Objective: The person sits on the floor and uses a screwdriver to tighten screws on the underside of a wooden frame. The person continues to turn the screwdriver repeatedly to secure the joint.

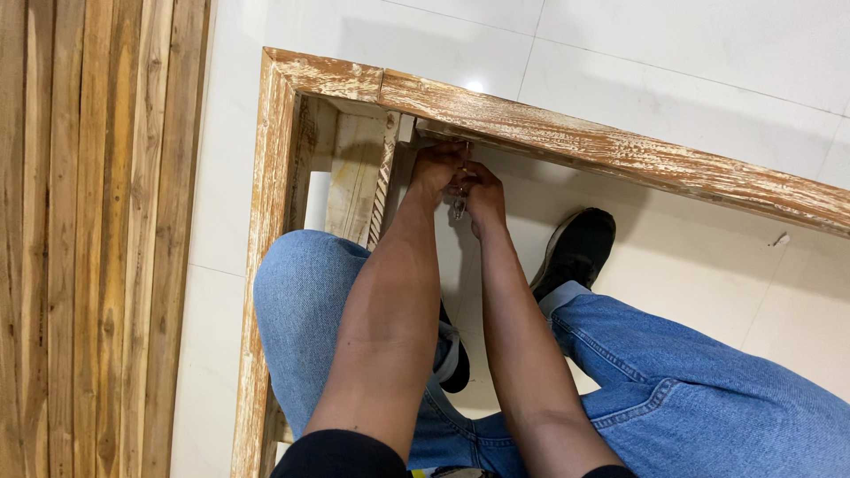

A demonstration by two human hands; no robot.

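two hands, left hand (436, 168) and right hand (484, 196), pinch a small metal piece (459, 205) under the wooden frame (567, 134) edge

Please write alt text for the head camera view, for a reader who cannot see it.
Both hands, left hand and right hand, meet on a small metal piece under the rail of a worn wooden frame lying on a white tiled floor. The person wears blue jeans and black shoes; wooden planks lie at left.
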